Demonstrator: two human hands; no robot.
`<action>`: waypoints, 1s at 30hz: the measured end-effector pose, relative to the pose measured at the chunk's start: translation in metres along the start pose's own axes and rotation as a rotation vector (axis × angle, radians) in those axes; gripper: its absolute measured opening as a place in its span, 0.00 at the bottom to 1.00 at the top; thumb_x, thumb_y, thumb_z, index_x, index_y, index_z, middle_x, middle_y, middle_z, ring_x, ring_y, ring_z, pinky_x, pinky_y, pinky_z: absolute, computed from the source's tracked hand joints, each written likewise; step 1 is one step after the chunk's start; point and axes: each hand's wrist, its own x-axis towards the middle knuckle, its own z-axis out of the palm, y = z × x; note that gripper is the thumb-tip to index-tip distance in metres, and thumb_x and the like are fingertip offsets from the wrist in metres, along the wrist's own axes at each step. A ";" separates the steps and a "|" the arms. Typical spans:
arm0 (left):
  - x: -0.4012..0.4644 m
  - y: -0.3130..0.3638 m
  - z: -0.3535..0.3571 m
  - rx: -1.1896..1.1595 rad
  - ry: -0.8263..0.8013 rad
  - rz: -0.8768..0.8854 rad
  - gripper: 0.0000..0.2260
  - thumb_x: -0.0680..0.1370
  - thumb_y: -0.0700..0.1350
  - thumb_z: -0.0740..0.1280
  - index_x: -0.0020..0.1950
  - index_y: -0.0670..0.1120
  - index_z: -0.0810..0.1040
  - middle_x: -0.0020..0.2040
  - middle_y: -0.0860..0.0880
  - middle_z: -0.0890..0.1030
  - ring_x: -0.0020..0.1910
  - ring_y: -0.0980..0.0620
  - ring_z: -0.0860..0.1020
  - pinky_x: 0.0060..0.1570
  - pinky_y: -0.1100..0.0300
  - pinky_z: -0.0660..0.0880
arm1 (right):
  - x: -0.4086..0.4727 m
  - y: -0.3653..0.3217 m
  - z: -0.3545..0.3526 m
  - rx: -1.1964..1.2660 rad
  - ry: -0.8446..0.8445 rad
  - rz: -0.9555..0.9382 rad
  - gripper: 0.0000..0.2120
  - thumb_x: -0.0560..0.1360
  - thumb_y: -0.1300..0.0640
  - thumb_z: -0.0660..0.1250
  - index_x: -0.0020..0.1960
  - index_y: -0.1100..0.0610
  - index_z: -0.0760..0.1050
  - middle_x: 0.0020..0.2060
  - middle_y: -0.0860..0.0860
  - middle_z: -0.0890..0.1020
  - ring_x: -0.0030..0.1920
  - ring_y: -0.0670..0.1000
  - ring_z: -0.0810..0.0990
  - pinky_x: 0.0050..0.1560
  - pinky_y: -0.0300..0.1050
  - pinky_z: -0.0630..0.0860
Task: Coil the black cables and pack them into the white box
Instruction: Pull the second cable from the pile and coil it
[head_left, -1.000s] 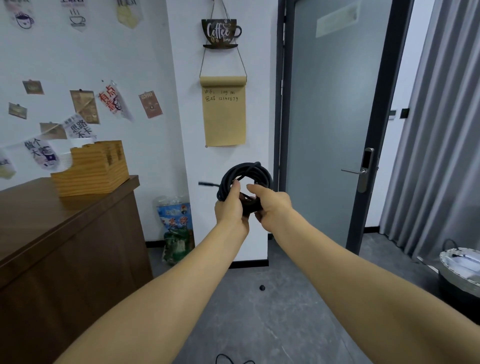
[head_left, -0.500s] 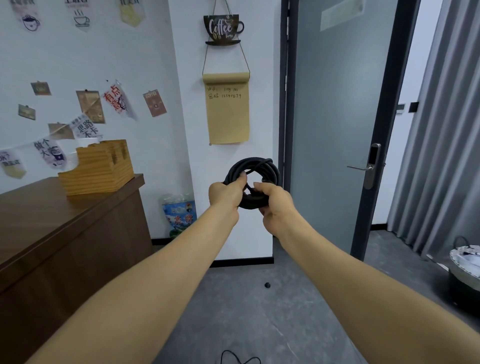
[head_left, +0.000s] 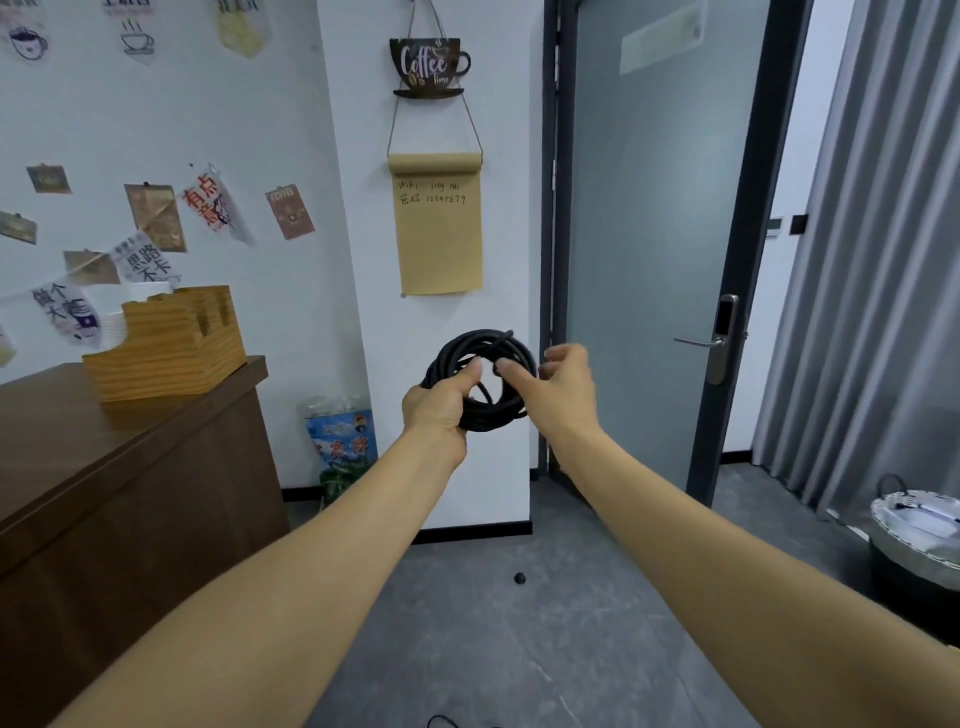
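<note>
- A white wall (head_left: 156, 130) at left carries pinned cards and paper pennants on a string.
- A dark wooden bench (head_left: 104, 467) stands below it, bearing a slatted wooden holder (head_left: 166, 343).
- A "Coffee Time" sign (head_left: 428, 65) hangs on the white pillar above a brown paper roll (head_left: 439, 228).
- A grey door (head_left: 649, 234) with a metal handle (head_left: 698, 342) stands right, beside grey curtains (head_left: 883, 260).
- The floor (head_left: 519, 649) is grey; a lined basket (head_left: 917, 540) sits at far right.

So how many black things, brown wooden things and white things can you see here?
Black: 3, the coiled cable, the small knob on the floor, the cable loop at the bottom edge.
Wooden brown: 2, the desk and the wooden box.
White: 1, the basket.
Total: 6.
</note>
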 end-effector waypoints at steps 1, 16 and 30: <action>0.004 -0.001 -0.002 -0.004 0.021 0.000 0.13 0.71 0.38 0.74 0.53 0.39 0.75 0.37 0.49 0.74 0.39 0.51 0.74 0.51 0.56 0.75 | -0.002 -0.002 -0.002 -0.089 0.070 -0.148 0.18 0.73 0.53 0.70 0.58 0.58 0.69 0.50 0.50 0.75 0.51 0.48 0.73 0.49 0.41 0.71; 0.012 -0.002 -0.018 0.123 -0.056 0.046 0.28 0.68 0.51 0.76 0.60 0.36 0.75 0.55 0.41 0.81 0.53 0.44 0.80 0.55 0.49 0.78 | -0.007 -0.022 0.030 -0.491 -0.382 -0.169 0.08 0.78 0.62 0.57 0.44 0.60 0.73 0.33 0.50 0.72 0.38 0.52 0.71 0.32 0.40 0.67; 0.022 0.015 -0.053 0.163 -0.205 -0.048 0.20 0.72 0.50 0.72 0.58 0.37 0.78 0.54 0.39 0.81 0.55 0.42 0.80 0.56 0.46 0.77 | -0.013 -0.018 0.034 -0.435 -0.554 -0.207 0.15 0.79 0.53 0.61 0.38 0.62 0.72 0.30 0.51 0.71 0.31 0.49 0.69 0.35 0.39 0.68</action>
